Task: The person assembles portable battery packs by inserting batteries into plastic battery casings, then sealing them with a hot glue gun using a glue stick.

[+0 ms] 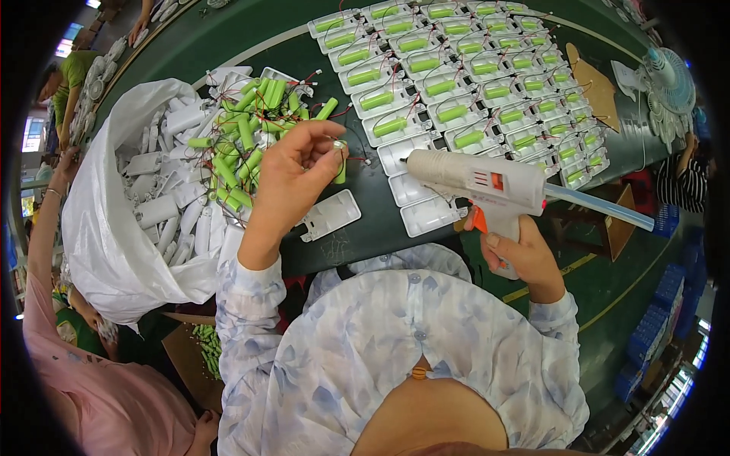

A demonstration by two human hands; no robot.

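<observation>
My right hand (525, 254) is wrapped round the handle of a white hot glue gun (464, 173), with a finger by its orange trigger. A clear glue stick (601, 207) sticks out of the gun's back, and its nozzle points left over bare white plastic shells (427, 216). My left hand (285, 182) pinches a green battery cell (341, 173) between thumb and fingers; the fingers partly cover it. Below that hand a loose white shell (332, 216) lies on the dark green table (372, 251). Rows of white shells (389, 126), each bearing a green cell with thin wires, fill the table's far side.
At the left, a white sack (99, 205) spills white plastic parts beside a heap of wired green cells (247, 129). A blue fan (671, 83) and a brown board (591, 87) lie toward the far right. A person in pink (122, 395) is close on the left.
</observation>
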